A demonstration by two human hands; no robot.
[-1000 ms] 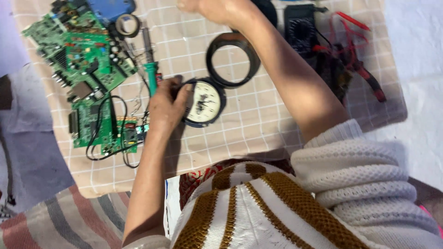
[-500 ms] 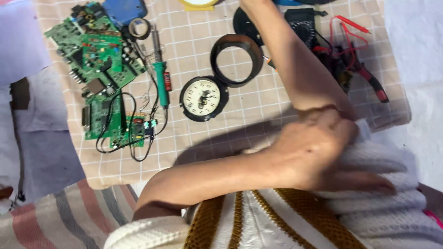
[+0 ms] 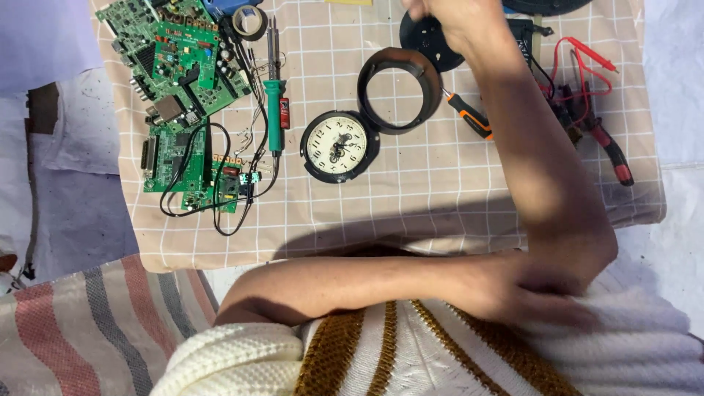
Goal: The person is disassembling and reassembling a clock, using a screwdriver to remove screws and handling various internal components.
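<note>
Hands well apart. Right hand stretched to the top edge, over a black disc; cut off by the frame, so grip not determinable. Left hand crossed over to the right elbow, against the pushed-up knitted sleeve (blurred; open or closed not determinable).

Change noted: left hand on the clock face a second ago, now clear of it. Clock face therefore free, flat on the checked cloth, touching the black ring casing.

Count, largest first: one cloth; three green circuit boards; one ring casing; one clock face; one disc; one green-handled soldering iron; one orange-handled screwdriver; one tape roll.
</note>
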